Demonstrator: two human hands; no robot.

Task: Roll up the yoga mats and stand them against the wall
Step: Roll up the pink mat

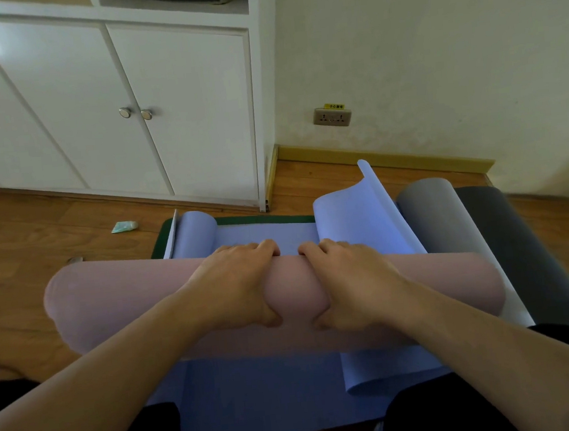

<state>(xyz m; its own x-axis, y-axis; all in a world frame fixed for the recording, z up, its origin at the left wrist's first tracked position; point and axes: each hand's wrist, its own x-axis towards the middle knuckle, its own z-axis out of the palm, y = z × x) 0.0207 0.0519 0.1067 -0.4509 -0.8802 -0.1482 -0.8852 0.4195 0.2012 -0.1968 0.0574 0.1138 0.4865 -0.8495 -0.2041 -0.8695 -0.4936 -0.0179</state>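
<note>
A thick pink yoga mat roll (118, 298) lies crosswise on the floor in front of me. My left hand (237, 281) and my right hand (347, 282) grip its middle side by side, fingers curled over the far side, thumbs under the near side. Beneath it a blue mat (278, 394) lies flat, its far corners curling up at left (195, 235) and right (362, 215). A green mat (262, 219) shows under the blue one's far edge. To the right lies a grey mat (448, 221), its far end curled.
A white cabinet (129, 108) with two knobs stands at the far left. The cream wall (435, 64) with a socket (332, 117) and yellow skirting is at the far right. A small green packet (124, 226) lies on the wooden floor. My dark-clothed knees are at the bottom.
</note>
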